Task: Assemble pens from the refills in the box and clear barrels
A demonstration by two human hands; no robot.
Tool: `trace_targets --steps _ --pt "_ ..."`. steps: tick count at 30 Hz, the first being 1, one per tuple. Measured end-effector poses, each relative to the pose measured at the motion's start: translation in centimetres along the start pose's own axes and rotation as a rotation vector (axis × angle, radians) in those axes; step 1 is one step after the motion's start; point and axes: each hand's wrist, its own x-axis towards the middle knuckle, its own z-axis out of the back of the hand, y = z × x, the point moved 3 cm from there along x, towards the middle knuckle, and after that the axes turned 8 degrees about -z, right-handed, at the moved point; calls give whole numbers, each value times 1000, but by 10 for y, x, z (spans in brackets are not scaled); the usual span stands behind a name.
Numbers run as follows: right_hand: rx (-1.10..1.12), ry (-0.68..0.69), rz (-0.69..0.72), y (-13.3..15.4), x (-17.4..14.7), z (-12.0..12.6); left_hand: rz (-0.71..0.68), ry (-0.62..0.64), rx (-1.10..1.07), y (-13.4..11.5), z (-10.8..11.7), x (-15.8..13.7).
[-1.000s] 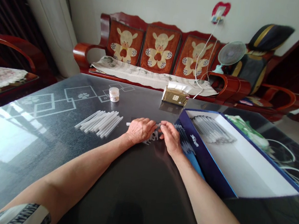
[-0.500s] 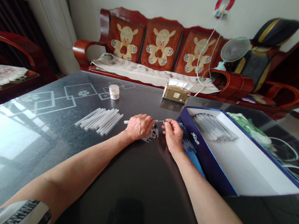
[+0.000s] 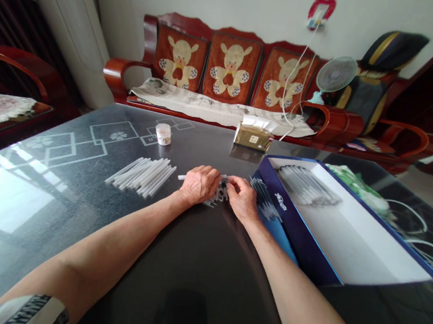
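My left hand [image 3: 200, 185] is closed around a white pen barrel [image 3: 182, 177], whose end sticks out on the left. Right against it, my right hand [image 3: 242, 197] pinches at the barrel's other end. The thin refill in its fingertips is mostly hidden. Under and between the hands lie small black-and-white pen parts [image 3: 220, 193] and a few thin rods. To the left is a pile of white pen barrels [image 3: 144, 175]. Dark thin refills [image 3: 266, 199] lie in a bundle just right of my right hand, on something blue.
A blue open box [image 3: 345, 225] with white inside stands at the right, holding a row of pens [image 3: 306, 185]. Farther back are a small white tub [image 3: 163, 134] and a tissue pack [image 3: 253, 136]. A green-and-white bag [image 3: 359, 187] and white cords lie beyond the box.
My right hand has moved left up to my left hand, closing the gap where a thin rod showed between them. The left hand keeps its hold on the barrel.
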Motion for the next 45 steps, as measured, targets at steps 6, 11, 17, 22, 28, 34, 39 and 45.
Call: trace_targets --steps 6,11,17,22,28,34,39,45 --pt "130 -17 -47 2 0 2 -86 54 3 -3 0 1" --pt "225 -13 -118 1 -1 4 -133 39 -12 -6 2 1" --pt "389 -181 -319 -19 6 8 14 8 21 1 0 -1" --pt "43 -308 42 5 -1 15 6 5 49 3 -1 0" --pt "-465 -24 315 28 -16 4 -78 10 43 -1 -2 -1" --pt "-598 8 232 22 -3 20 -76 -4 35 3 0 -1" --pt "-922 95 -24 11 10 49 -78 -26 25 4 3 1" --pt "-1022 167 -114 6 7 51 -190 -78 -66 -8 26 8"
